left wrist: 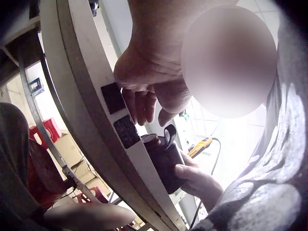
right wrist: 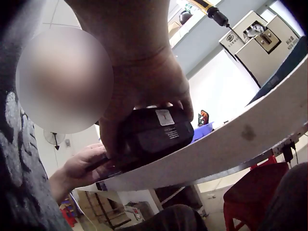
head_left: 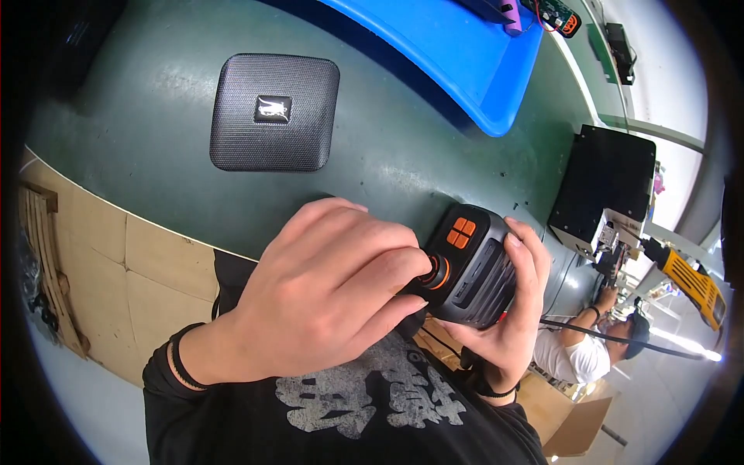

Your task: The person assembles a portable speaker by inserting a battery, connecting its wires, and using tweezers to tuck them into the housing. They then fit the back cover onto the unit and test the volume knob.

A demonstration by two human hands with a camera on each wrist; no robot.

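Observation:
My left hand (head_left: 333,287) reaches in from the left, its fingertips at the black knob (head_left: 439,273) of a boxy black device, pinching it. An orange ring circles the knob's base. The device (head_left: 496,267) has an orange four-part button pad (head_left: 461,232) and a ribbed side. My right hand (head_left: 523,298) grips its other end, thumb and fingers around the body. In the right wrist view, a pale label (right wrist: 165,117) shows on the device beneath my right hand (right wrist: 149,91). A black square mesh panel with a silver emblem (head_left: 275,112) lies flat on the green table.
A blue tray (head_left: 496,108) holding electronic parts stands at the far side. To the right are a black box-shaped machine (head_left: 604,186) and a yellow-and-black power screwdriver (head_left: 694,287). Another person (head_left: 577,349) sits farther right. A red stool (right wrist: 252,192) stands below the table's edge.

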